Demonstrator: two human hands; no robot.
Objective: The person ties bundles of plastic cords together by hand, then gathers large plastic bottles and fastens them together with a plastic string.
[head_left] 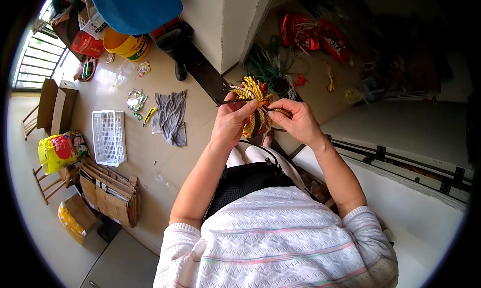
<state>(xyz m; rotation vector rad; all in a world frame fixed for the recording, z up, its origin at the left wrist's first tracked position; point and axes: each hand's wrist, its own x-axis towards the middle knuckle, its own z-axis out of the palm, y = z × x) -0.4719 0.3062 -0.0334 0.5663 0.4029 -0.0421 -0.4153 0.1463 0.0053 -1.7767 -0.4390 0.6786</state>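
Note:
A bundle of yellow and dark rope (pixel 256 90) is held up in front of my lap, with an orange tie around its middle. My left hand (pixel 234 116) is closed on the bundle's left side, its thumb near the tie. A dark cord runs across the bundle from the left hand's fingers. On the right, my right hand (pixel 295 118) pinches a dark cord end close to the tie, thumb and forefinger together. The bundle's underside is hidden from view.
Green cords (pixel 268 62) and red packages (pixel 313 35) lie on the floor beyond the bundle. To the left are a grey cloth (pixel 172 117), a yellow cutter (pixel 150 116), a white basket (pixel 107 137) and flattened cardboard (pixel 107 195). A wall corner (pixel 228 27) stands ahead.

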